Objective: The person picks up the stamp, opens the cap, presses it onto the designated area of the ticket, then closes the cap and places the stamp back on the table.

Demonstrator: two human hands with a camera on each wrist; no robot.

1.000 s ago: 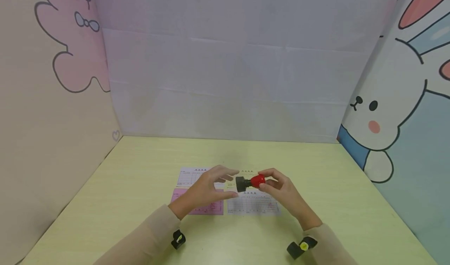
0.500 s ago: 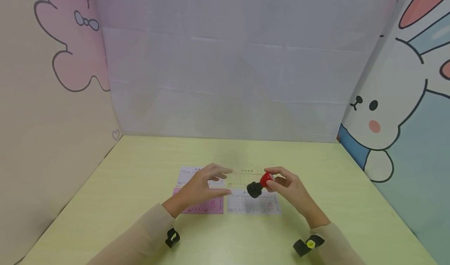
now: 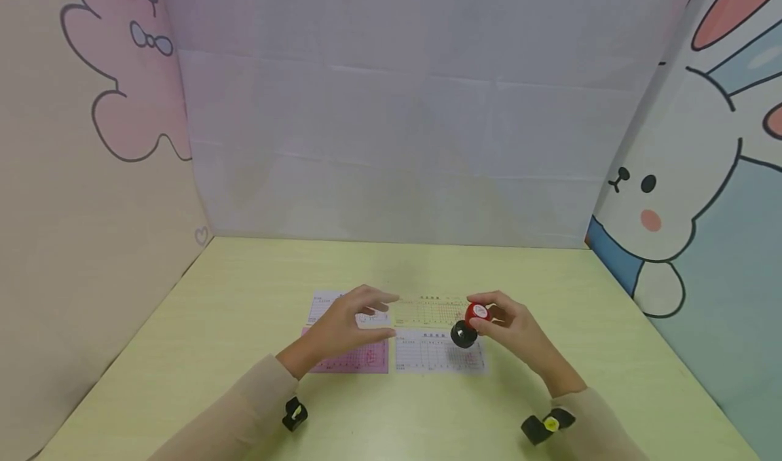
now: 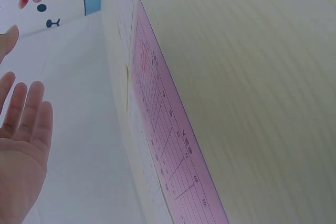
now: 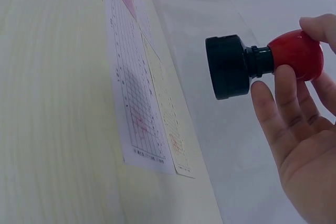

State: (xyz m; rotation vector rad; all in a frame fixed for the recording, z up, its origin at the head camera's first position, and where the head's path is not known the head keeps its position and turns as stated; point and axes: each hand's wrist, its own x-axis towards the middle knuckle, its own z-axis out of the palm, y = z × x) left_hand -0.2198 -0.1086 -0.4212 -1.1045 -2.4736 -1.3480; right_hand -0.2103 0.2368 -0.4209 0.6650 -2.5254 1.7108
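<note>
My right hand [image 3: 519, 332] pinches the red handle of a stamp [image 5: 228, 67] between thumb and fingers. The stamp has a round black base, which the right wrist view shows tipped sideways, above the slips and apart from them. Over the left slips my left hand [image 3: 342, 328] hovers with fingers extended and thumb apart, holding nothing. Beneath the hands lie a pink slip [image 3: 360, 362], a yellow slip [image 3: 427, 311] and two white printed slips, one at front right [image 3: 427, 354] and one at back left [image 3: 324, 306]. Red marks show on the pink, yellow and front white slips.
The slips lie close together on a pale yellow table [image 3: 256, 278]. A whitish sheet wall [image 3: 391, 108] rises at the back. Side panels with cartoon animals [image 3: 690, 196] border the table left and right. Each wrist wears a black strap device [image 3: 295, 415].
My right hand has moved right with the stamp, away from my left hand. The stamp's handle end has turned up toward the head camera. My left hand has shifted slightly left.
</note>
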